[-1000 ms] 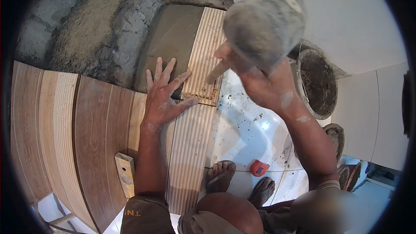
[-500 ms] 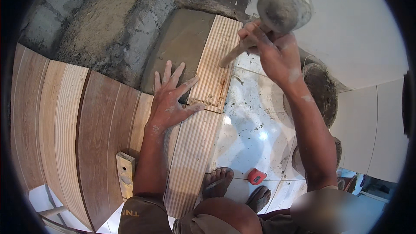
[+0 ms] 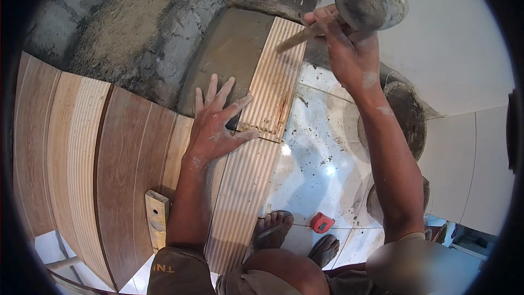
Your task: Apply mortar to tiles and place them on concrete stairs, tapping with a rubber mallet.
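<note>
My right hand (image 3: 353, 57) is closed round the wooden handle of a rubber mallet (image 3: 367, 3), whose dusty grey head is raised at the upper right. Below the handle lies a ribbed, wood-look tile strip (image 3: 268, 84), beside smooth wet mortar (image 3: 226, 49). With fingers spread, my left hand (image 3: 214, 128) rests at the strip's near left corner, its thumb and index finger touching the edge. A joint there separates this strip from a second ribbed tile (image 3: 243, 202) running toward me.
Brown wood-look tiles (image 3: 123, 158) cover the left side, with a yellow spirit level (image 3: 157, 218) on them. A red tape measure (image 3: 322, 222) lies near my feet on mortar-spattered white floor tiles (image 3: 311, 169). Mortar-caked buckets (image 3: 406, 120) stand at right; rough sandy mortar (image 3: 128, 27) lies far left.
My right hand has lifted the mallet slightly up and to the right, away from the tile. My left hand stays in place at the joint.
</note>
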Demonstrator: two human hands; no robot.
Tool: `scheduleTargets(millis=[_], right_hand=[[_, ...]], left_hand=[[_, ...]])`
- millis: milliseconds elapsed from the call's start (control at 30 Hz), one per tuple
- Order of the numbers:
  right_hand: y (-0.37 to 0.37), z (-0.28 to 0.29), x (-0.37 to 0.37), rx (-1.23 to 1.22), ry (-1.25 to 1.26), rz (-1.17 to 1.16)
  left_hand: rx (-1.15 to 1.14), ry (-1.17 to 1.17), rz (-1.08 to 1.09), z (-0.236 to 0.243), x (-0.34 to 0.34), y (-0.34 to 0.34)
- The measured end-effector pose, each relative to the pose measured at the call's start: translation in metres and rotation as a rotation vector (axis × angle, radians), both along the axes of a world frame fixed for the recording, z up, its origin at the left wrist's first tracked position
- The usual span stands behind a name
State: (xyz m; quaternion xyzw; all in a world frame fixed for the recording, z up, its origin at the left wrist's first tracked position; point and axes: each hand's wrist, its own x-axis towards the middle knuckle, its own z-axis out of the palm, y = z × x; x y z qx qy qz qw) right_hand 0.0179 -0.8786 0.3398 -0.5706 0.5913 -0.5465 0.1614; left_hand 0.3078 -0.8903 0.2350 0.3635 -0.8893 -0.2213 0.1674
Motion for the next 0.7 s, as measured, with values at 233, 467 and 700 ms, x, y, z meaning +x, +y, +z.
scheduleTargets(millis=[233, 467, 700], right_hand=[[-0.015, -0.008, -0.01, -0.131, 0.081, 0.004], [-0.029, -0.015, -0.022, -0.102, 0.317, -0.093], [-0.031, -0.019, -0.019, -0.115, 0.142, -0.063]], left_hand=[[-0.007, -0.004, 0.002, -0.001, -0.001, -0.001], [0.0, 0.011, -0.002, 0.0, -0.003, 0.0], [0.004, -0.002, 0.009, 0.001, -0.001, -0.002]])
